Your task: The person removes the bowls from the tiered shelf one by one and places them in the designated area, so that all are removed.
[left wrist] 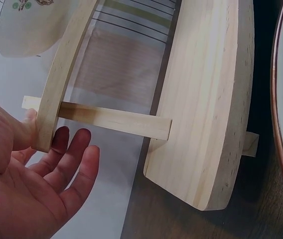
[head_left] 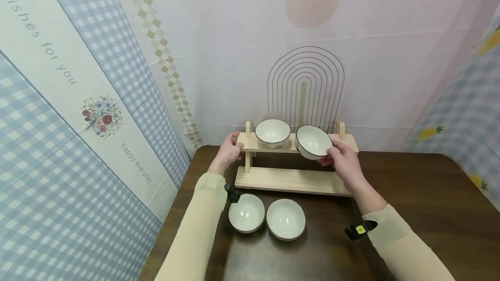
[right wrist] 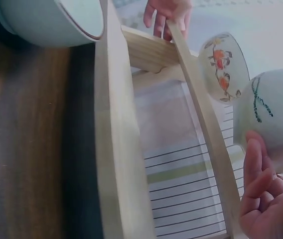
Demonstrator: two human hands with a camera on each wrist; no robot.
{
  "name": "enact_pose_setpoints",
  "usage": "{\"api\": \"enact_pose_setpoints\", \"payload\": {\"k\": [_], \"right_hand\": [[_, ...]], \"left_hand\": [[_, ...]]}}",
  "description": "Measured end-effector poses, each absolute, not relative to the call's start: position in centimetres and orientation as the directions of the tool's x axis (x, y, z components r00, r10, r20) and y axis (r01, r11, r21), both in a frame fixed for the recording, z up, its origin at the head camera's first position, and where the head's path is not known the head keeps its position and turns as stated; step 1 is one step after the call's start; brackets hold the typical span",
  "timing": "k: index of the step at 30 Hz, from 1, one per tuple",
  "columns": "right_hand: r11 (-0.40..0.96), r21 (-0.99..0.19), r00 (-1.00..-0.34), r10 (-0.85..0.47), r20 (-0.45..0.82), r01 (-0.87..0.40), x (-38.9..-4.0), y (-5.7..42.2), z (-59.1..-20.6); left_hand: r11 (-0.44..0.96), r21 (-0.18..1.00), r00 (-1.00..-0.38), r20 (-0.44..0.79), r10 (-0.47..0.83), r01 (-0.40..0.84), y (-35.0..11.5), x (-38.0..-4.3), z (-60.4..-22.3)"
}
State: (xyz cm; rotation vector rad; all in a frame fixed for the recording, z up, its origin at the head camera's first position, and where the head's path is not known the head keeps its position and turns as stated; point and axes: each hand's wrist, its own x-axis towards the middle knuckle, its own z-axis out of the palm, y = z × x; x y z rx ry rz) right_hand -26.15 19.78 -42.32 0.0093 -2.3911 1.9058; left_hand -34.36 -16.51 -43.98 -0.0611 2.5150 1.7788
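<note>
My left hand (head_left: 228, 150) grips the left end of a two-tier wooden shelf (head_left: 293, 180), its thumb and fingers on either side of the upper board in the left wrist view. A white bowl with a dark rim (head_left: 314, 143) is held by my right hand (head_left: 345, 161) at its right side. It tilts toward me at the upper board's front edge; a green pattern marks its outside in the right wrist view. Beside it, a bowl with an orange flower pattern (right wrist: 222, 67) stands upright on the upper board.
Two more white bowls, a left one (head_left: 246, 214) and a right one (head_left: 286, 219), stand side by side on the dark wooden table (head_left: 410, 203) before the shelf. Upright pegs (head_left: 341, 131) rise at the upper board's ends. A printed cloth (head_left: 234, 77) hangs behind.
</note>
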Motion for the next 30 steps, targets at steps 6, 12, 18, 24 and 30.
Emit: {"api": "enact_pose_setpoints", "payload": {"k": [6, 12, 18, 24, 30], "right_hand": [[0.265, -0.964, -0.999, 0.038, 0.036, -0.024, -24.6, 20.3, -43.1], [0.286, -0.958, -0.999, 0.03, -0.026, 0.034, -23.1, 20.8, -44.3], [0.293, -0.954, -0.998, 0.008, -0.066, 0.065, -21.4, 21.3, -45.8], [0.338, -0.939, -0.997, -0.014, -0.077, 0.067, -19.7, 22.1, -47.7], [0.408, -0.909, -0.993, -0.042, -0.108, 0.082, -18.0, 22.8, -48.9]], "left_hand": [[0.331, 0.94, -0.997, -0.081, 0.003, -0.075, -16.4, -34.5, -44.2], [0.332, 0.94, -0.997, -0.083, 0.003, -0.078, -16.3, -34.5, -44.2], [0.328, 0.942, -0.996, -0.085, 0.005, -0.078, -16.5, -34.4, -44.3], [0.332, 0.941, -0.996, -0.082, 0.019, -0.071, -16.8, -34.4, -44.3], [0.328, 0.941, -0.995, -0.099, 0.035, -0.082, -17.2, -34.2, -44.3]]}}
